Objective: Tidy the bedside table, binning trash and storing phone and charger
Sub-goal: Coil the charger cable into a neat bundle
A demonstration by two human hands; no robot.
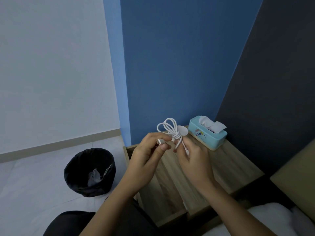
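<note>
Both hands meet above the bedside table [221, 160], winding up a white charger cable [172, 132]. Left hand [150, 150], at about 9 o'clock from the bundle, pinches the cable's loose plug end between thumb and forefinger. Right hand [192, 154], at about 3 o'clock, grips the bundle just below its wrapped waist, with a second plug end lying across the fingers. Loops of cable fan upward toward 12 o'clock, and several turns already bind the middle.

A turquoise tissue box [208, 133] sits on the far corner of the table, at about 2 o'clock from the hands. A small white disc [183, 131] shows just behind the loops; what it is cannot be told. On the floor at about 8 o'clock stands a black bin [81, 174] holding crumpled rubbish [93, 178]. No phone is in view.

The step in hand looks like finishing the wrap. To do it well, the right hand should likely hold the loops steady while the left tucks the free end through or under a turn, snug but not so tight that it kinks the cable near the plug. Then the bundle should hold together for storing.
</note>
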